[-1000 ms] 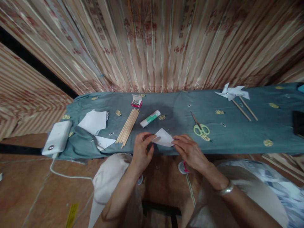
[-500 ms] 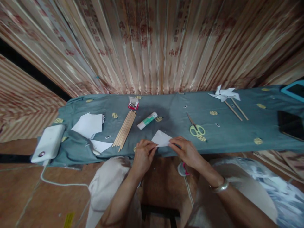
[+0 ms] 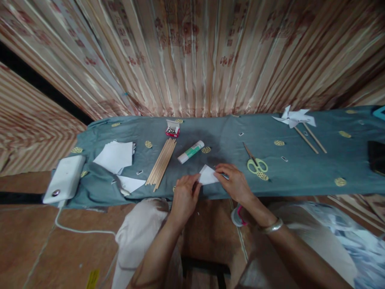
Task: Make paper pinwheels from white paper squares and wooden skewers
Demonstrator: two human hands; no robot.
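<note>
A folded white paper triangle [image 3: 207,175] lies near the front edge of the table, on the blue-grey cloth [image 3: 228,136]. My left hand [image 3: 185,195] pinches its left corner with curled fingers. My right hand [image 3: 234,182] lies over its right side, fingers pressed down on the fold. Just beyond the paper are a green and white glue stick [image 3: 190,151] and a bundle of wooden sticks [image 3: 161,163].
A stack of white paper squares [image 3: 114,155] and a loose folded sheet [image 3: 130,184] lie at the left, beside a white box [image 3: 64,178] with a cable. A small red box of pins [image 3: 172,129] stands behind. Green scissors [image 3: 255,163] and finished paper pinwheels [image 3: 296,118] lie to the right.
My right hand has slid left and further onto the paper, covering more of it. My left hand stays at the left corner. The view shifted slightly.
</note>
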